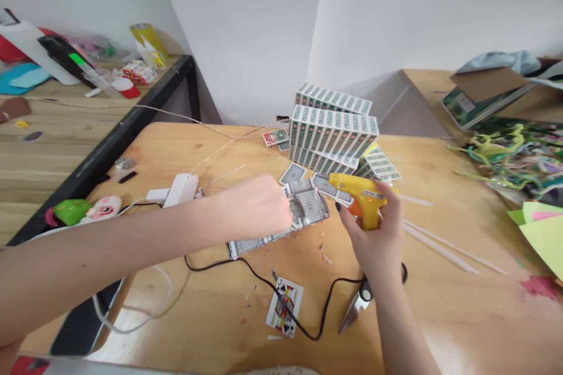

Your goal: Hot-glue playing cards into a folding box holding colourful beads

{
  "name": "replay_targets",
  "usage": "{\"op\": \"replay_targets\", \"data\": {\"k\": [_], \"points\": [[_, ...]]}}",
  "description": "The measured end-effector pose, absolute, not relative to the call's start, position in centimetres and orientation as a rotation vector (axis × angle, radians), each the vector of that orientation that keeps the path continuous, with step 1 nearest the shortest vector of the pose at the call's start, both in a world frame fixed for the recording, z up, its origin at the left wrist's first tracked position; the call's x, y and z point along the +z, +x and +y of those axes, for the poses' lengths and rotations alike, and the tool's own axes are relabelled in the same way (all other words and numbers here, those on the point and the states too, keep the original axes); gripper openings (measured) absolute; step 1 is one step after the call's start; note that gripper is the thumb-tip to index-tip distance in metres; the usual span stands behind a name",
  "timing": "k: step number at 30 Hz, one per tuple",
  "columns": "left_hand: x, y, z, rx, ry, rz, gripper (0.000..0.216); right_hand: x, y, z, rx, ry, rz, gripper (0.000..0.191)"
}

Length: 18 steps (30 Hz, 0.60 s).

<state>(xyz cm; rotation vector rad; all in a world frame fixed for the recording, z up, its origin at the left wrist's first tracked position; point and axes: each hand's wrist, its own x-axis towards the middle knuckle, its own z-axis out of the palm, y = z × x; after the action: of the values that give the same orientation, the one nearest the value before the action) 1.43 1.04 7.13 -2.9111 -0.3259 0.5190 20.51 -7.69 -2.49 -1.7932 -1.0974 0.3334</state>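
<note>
My right hand (378,237) grips a yellow hot glue gun (358,194), its nozzle pointing left at a strip of glued-together playing cards (281,222) lying face down on the wooden table (440,304). My left hand (257,208) is closed and presses on the upper part of that card strip; whether it pinches a card is hidden. The gun's black cord (316,310) runs across the table. Behind stands a stepped structure of playing cards (334,129).
A face-up jack card (285,306) and scissors (357,304) lie near the front. Glue sticks (444,246) lie at right, coloured paper strips (514,152) far right, a white adapter (180,188) and small toys (88,210) at left. A second cluttered table (65,129) stands left.
</note>
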Motion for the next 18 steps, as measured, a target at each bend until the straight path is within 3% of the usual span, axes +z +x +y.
{"op": "replay_targets", "data": {"k": [8, 18], "points": [[5.0, -0.6, 1.5, 0.268, -2.926, -0.15, 0.019, 0.1, 20.7, -9.5, 0.095, -1.778, -1.565, 0.046], [4.6, -1.0, 1.5, 0.181, -2.911, -0.087, 0.017, 0.7, 19.5, -8.9, -0.236, -1.83, -1.95, 0.05]]}}
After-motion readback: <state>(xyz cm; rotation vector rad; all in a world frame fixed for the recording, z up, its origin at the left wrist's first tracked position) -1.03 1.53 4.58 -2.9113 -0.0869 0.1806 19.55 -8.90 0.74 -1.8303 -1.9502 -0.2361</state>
